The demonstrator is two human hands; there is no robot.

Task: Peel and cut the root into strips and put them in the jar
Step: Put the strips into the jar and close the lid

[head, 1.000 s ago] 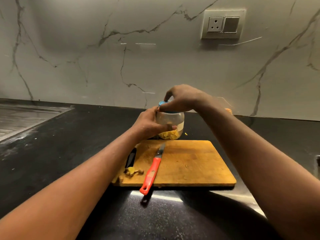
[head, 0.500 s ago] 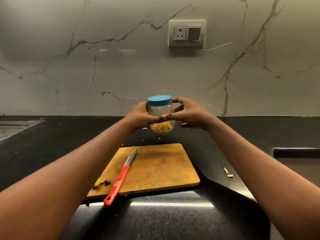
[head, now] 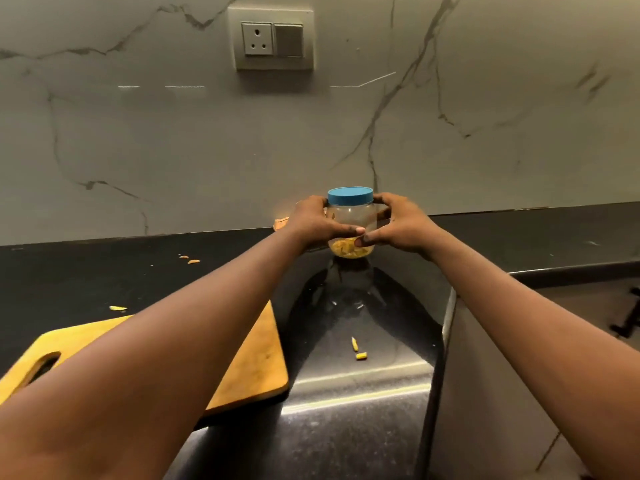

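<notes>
A clear plastic jar (head: 351,216) with a blue lid (head: 350,195) stands at the back of the black counter, close to the marble wall. Yellow root strips (head: 349,251) lie in its bottom. My left hand (head: 313,223) grips the jar's left side and my right hand (head: 401,225) grips its right side, thumbs meeting across the front. The wooden cutting board (head: 258,365) lies at the lower left, largely hidden under my left forearm. The knife is out of view.
Loose yellow root bits (head: 358,351) lie on the counter (head: 346,427) in front of the jar, with more scraps (head: 190,260) to the left. A wall socket (head: 272,39) sits high on the wall. The counter edge drops to a cabinet (head: 502,393) on the right.
Both hands have carried the closed jar to the right and set it farther back near the wall. The view has swung right, so the board and knife slid left.
</notes>
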